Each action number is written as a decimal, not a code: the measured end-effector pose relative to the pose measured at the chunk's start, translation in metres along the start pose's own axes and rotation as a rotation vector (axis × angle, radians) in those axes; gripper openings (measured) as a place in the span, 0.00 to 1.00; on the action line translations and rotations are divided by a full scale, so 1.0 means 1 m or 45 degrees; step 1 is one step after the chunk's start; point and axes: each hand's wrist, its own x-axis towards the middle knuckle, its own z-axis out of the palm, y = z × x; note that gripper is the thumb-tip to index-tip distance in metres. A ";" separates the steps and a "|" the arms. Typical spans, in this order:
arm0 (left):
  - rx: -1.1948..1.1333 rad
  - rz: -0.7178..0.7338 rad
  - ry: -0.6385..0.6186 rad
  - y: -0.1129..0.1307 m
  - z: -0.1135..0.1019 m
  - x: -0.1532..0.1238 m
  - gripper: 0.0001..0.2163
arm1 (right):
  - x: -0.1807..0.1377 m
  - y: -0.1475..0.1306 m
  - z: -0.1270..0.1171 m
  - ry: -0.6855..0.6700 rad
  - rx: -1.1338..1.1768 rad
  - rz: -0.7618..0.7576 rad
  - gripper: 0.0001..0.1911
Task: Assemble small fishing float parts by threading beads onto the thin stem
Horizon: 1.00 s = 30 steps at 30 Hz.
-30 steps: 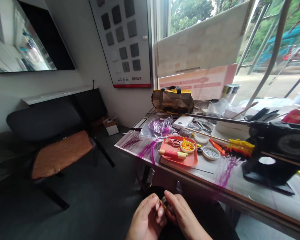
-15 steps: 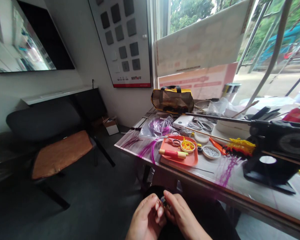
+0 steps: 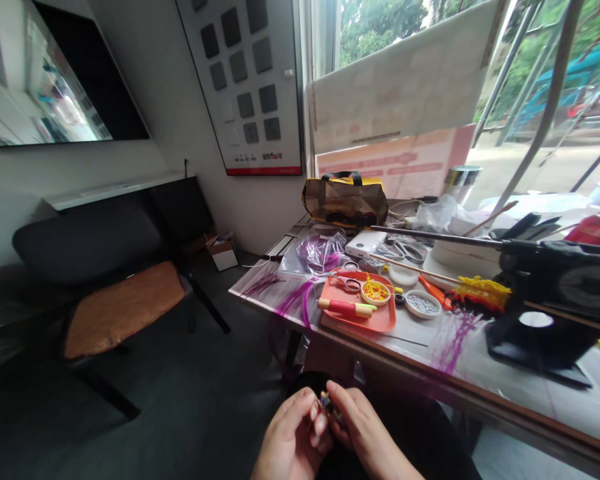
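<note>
Low in front of my lap, my left hand (image 3: 291,430) and my right hand (image 3: 363,423) meet with bent fingers. Between their fingertips is a small dark piece with a yellowish spot (image 3: 325,400), too small and covered to name. My fingers hide most of it. Beyond them on the table lies an orange tray (image 3: 337,320) with scissors (image 3: 349,283), a red-wrapped thread spool (image 3: 345,307) and a white dish of yellow-orange bits (image 3: 375,291). To its right stands a dish of grey beads (image 3: 423,305).
Purple strands (image 3: 455,340) hang over the front edge of the table (image 3: 410,353). A black stand-like device (image 3: 540,347) is at the right, with a long dark rod reaching left. A yellow-black bag (image 3: 347,200) sits at the back; a chair (image 3: 125,307) stands left.
The small piece between my fingertips has turned slightly and shows a yellowish spot more plainly. My hands stay in almost the same place; the table is unchanged.
</note>
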 end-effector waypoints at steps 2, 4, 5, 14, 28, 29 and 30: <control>0.002 0.005 0.004 0.000 0.000 0.000 0.14 | 0.000 0.000 0.001 0.007 -0.006 -0.004 0.33; 0.004 0.011 0.010 0.000 0.000 0.000 0.15 | 0.001 0.000 0.001 0.000 -0.020 -0.024 0.33; 0.005 0.014 0.015 0.000 0.000 0.001 0.15 | 0.001 0.001 0.001 -0.006 -0.021 -0.031 0.33; 0.029 0.015 0.047 0.001 -0.001 0.000 0.16 | 0.003 -0.001 0.000 -0.026 -0.030 -0.036 0.34; 0.030 0.008 0.020 0.002 0.001 0.001 0.15 | 0.003 -0.005 0.001 -0.028 -0.004 -0.019 0.34; 0.029 0.010 0.022 0.002 0.001 0.001 0.15 | 0.002 -0.005 0.001 -0.037 -0.004 -0.020 0.34; 0.027 0.012 0.027 0.001 0.001 0.001 0.15 | 0.002 -0.006 0.001 -0.042 -0.002 -0.021 0.34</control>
